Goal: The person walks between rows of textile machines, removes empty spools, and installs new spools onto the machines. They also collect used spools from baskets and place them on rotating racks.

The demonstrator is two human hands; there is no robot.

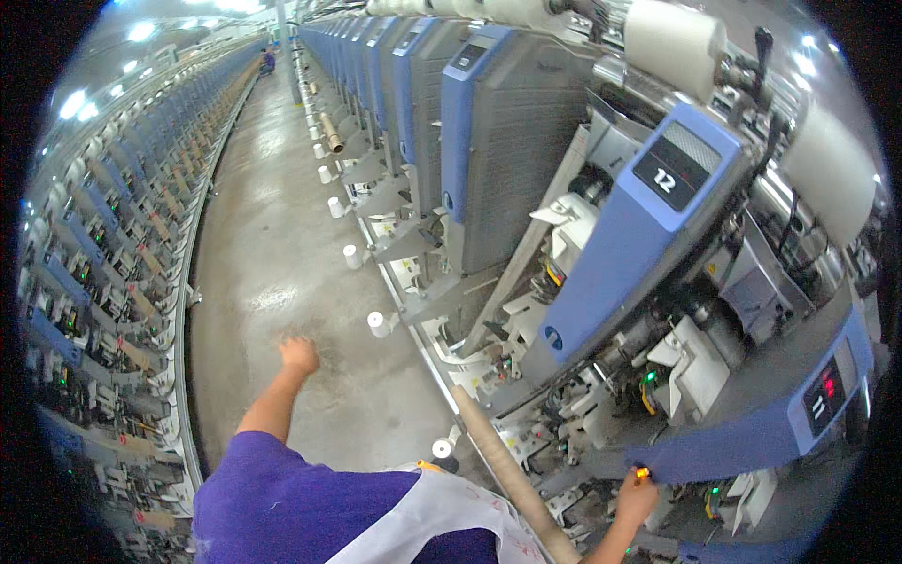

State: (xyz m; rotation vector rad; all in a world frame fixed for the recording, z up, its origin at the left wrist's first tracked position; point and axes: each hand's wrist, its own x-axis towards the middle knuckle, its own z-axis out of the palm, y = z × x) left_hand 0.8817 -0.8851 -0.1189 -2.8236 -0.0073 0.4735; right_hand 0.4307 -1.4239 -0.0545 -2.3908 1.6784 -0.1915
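My left hand (299, 355) is held out over the aisle floor at the end of a bent arm, its fingers curled in a loose fist. Nothing shows in it. At lower right, my right hand (638, 498) reaches to the front of a winding machine unit. Its fingers are bunched at a small bright orange-yellow piece (643, 473), which may be held or part of the machine. Just beside that hand runs the blue panel (723, 449) of the unit. A long brown tube (507, 465) slants between my body and the machine.
More blue-fronted units (625, 244) recede along the right, with large white yarn packages (676, 47) above. Small white cones (378, 324) stand along the machine's lower edge. Another machine row (103, 282) lines the left. A distant person (268, 62) is at the aisle's far end.
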